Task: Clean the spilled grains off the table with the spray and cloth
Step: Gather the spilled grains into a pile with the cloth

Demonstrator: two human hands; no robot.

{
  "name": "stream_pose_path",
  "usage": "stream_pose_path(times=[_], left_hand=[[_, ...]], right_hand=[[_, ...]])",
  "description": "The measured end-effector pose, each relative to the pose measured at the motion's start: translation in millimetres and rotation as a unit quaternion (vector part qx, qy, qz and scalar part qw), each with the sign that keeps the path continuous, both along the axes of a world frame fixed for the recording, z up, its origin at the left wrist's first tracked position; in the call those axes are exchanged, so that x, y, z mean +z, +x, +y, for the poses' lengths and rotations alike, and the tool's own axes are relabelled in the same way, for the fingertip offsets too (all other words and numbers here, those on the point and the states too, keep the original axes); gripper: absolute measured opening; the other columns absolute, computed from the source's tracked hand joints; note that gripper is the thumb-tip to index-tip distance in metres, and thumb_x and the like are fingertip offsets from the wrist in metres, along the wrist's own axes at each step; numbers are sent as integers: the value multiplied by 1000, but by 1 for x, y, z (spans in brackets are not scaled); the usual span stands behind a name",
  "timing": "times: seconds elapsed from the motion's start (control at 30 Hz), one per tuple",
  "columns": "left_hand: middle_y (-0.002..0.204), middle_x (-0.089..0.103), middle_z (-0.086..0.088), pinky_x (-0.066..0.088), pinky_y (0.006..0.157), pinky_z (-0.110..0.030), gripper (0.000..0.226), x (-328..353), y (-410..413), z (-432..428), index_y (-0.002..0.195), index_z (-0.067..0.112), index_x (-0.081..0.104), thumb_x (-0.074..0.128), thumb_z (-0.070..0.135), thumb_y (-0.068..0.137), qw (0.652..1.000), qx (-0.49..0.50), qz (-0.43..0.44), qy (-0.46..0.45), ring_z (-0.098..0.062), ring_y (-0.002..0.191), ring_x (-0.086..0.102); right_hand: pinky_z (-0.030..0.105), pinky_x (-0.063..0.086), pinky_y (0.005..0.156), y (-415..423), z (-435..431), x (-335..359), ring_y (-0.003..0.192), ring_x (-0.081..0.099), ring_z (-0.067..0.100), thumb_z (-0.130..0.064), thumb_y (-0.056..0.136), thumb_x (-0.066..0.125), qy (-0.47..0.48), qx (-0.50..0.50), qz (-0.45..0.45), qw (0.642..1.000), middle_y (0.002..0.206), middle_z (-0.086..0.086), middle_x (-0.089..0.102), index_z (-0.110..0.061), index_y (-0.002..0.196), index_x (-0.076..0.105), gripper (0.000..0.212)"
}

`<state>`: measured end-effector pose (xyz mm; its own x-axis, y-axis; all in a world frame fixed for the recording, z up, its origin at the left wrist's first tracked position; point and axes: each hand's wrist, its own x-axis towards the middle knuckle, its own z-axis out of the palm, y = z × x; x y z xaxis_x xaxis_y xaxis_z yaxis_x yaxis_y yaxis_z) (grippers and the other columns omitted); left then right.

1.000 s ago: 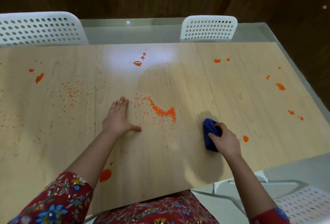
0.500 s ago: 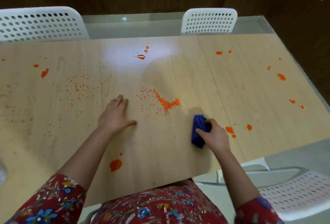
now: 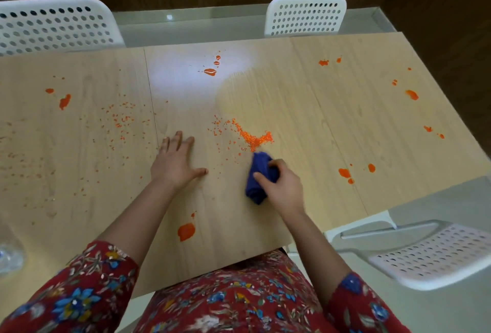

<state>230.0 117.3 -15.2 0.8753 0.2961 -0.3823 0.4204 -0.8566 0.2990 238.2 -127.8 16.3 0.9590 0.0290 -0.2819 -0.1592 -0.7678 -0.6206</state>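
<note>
A heap of orange grains (image 3: 253,137) lies mid-table on the light wooden table (image 3: 332,109), with thinner scatter of grains (image 3: 121,120) to the left. My right hand (image 3: 283,186) grips a bunched dark blue cloth (image 3: 257,178) pressed on the table, its far end just below the heap. My left hand (image 3: 176,162) rests flat on the wood, fingers spread, left of the heap. A clear object, blurred, shows at the left edge (image 3: 9,253); I cannot tell if it is the spray.
Orange blotches (image 3: 186,231) dot the table near the front edge, at the right (image 3: 345,173) and at the back (image 3: 210,71). White perforated chairs stand behind the table (image 3: 305,15), at the back left (image 3: 53,24) and at the right front (image 3: 438,253).
My right hand slid the cloth leftward and up toward the grain heap, from well right of it to just below it. The left hand stayed flat in place.
</note>
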Motion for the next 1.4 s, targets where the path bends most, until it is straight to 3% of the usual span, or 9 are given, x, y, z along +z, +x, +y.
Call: stream_pose_path(times=[0.1,0.23,0.5,0.63,0.73,0.87,1.03,1.27,1.4], left_hand=[[163,-1,5,19,118,-45,100,0,-1,1,153,34,13,68,63,75,1000,-4,0,-5,-23,149,-2],[163,0,5,19,118,-44,100,-1,0,1,153,33,14,69,63,74,1000,-2,-2,-2,-23,150,-1],[163,4,1,20,118,-45,96,6,5,-10,153,25,17,69,53,79,999,-29,-1,45,-23,149,9],[162,7,4,20,118,-41,86,19,9,-51,153,25,16,65,44,85,992,-91,-80,29,-20,148,14],[162,6,5,19,119,-39,88,16,9,-75,153,26,15,65,46,84,991,-108,-76,8,-20,148,12],[163,4,4,17,120,-39,90,7,5,-82,154,26,11,65,46,84,992,-115,-58,14,-20,149,9],[163,5,5,16,120,-36,96,2,3,-82,154,28,9,68,49,81,994,-86,-60,16,-18,149,9],[162,9,6,15,119,-35,90,3,-7,-68,154,26,16,65,53,83,997,-9,-71,19,-18,148,12],[162,12,3,15,119,-35,81,5,-8,-61,154,23,19,58,52,89,997,24,-69,20,-19,148,14]], right_hand=[[33,51,77,2,-63,3,90,67,25,-41,85,68,-53,-91,-2,994,110,3,68,-19,118,57,41],[38,54,75,5,-99,-1,76,68,26,-42,88,64,-120,-117,100,981,108,8,67,-16,120,49,44],[35,45,86,4,-39,-9,110,58,27,-37,96,54,-81,37,13,996,127,6,57,-22,137,47,45],[39,45,85,8,-106,-2,108,56,38,-32,98,49,-146,-83,-28,985,128,16,50,-20,140,46,44],[42,45,85,10,-145,-8,103,57,41,-32,98,47,-172,-142,30,974,124,20,52,-20,141,45,44],[40,43,89,12,-111,-20,108,58,38,-31,95,55,-91,-110,1,990,119,17,62,-14,132,54,40],[32,42,94,24,-14,-17,113,57,23,-33,94,57,-8,74,21,997,126,5,61,-19,134,53,42],[34,43,81,59,-88,-27,106,59,32,-35,95,55,-15,-90,-2,996,119,12,61,-13,130,50,41],[34,45,85,68,-62,-28,107,58,28,-36,95,55,-6,-45,-22,999,126,9,53,-13,132,46,44]])
